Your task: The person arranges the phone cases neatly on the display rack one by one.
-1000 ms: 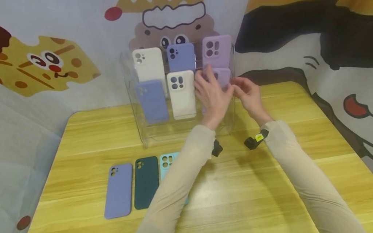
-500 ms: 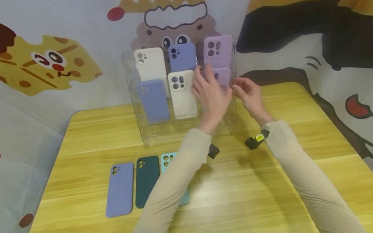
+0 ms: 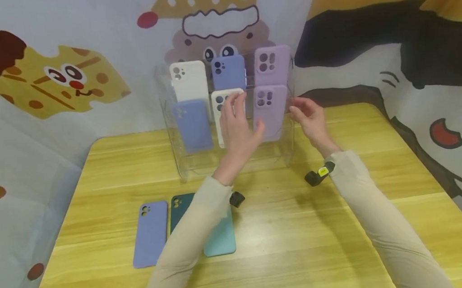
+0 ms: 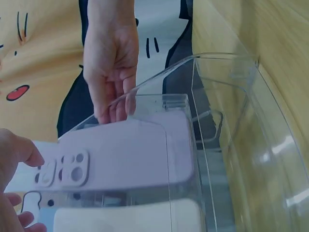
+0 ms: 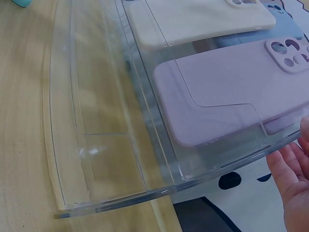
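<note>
A clear acrylic display stand [image 3: 200, 166] holds phone cases in two tiers. My left hand [image 3: 239, 127], fingers loosely bent and holding nothing, hovers before the white phone case [image 3: 218, 131] in the lower tier, partly hiding it. Beside that case stands a light purple phone case [image 3: 271, 113], leaning back in the lower right slot; in the left wrist view this purple case [image 4: 125, 154] lies behind the clear panel. My right hand [image 3: 310, 122] pinches the stand's right side edge. In the right wrist view, fingertips [image 5: 280, 164] show right at that edge.
Another purple case [image 3: 272, 64], a blue case [image 3: 229, 71] and a white case [image 3: 188, 81] fill the upper tier. A blue case [image 3: 193, 126] stands lower left. On the wooden table [image 3: 288, 248] lie lavender [image 3: 150, 236], dark green [image 3: 177, 211] and turquoise [image 3: 220, 237] cases.
My left hand has come off the lower purple case and moved left, in front of the white one, leaving the purple case in full view. The right hand stays at the stand's side.
</note>
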Available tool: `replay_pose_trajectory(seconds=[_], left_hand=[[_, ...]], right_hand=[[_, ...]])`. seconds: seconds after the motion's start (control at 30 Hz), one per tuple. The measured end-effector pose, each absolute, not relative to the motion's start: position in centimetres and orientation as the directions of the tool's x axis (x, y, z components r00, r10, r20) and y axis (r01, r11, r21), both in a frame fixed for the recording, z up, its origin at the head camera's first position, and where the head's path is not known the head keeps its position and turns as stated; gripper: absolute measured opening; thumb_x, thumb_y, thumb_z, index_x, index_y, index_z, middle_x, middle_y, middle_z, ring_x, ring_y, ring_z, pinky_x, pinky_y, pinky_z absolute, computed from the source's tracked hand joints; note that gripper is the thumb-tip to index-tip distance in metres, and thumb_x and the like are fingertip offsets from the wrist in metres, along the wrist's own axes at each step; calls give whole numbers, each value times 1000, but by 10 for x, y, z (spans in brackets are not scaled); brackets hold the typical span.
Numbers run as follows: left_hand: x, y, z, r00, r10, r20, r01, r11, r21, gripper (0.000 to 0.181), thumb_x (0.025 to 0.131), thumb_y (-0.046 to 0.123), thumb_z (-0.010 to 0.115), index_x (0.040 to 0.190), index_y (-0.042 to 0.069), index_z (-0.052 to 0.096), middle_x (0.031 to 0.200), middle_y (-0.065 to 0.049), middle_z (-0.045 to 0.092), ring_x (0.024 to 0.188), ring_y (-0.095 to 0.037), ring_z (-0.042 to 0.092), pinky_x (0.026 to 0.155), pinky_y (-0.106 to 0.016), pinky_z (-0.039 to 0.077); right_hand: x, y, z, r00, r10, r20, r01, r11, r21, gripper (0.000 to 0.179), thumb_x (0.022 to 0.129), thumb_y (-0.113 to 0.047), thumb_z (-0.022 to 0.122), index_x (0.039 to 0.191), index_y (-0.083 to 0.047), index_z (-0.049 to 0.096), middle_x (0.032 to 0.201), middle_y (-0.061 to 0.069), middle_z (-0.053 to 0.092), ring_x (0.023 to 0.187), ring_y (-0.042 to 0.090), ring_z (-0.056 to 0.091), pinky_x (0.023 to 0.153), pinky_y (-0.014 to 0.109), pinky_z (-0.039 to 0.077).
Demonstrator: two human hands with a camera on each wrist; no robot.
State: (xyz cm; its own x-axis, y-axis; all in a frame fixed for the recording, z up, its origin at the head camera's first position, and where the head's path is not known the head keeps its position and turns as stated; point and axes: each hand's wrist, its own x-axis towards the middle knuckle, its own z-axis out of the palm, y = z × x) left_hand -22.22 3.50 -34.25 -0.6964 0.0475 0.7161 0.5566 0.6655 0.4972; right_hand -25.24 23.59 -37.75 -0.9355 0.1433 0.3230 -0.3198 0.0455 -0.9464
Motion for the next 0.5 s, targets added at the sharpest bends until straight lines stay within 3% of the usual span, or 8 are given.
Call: replay_pose_trajectory(seconds=[0.5], left_hand=[[-203,-23,-356,-680,-21,732,563,624,541,61,69,4,73,123,-7,47,126,-23,43,117,-33,42,108,-34,32]], right_hand=[[-250,236,-377,-942,127,310,-297,109,-949,27,91,-4,60,116,3,59,101,-6,63,89,9,60,80,17,53]])
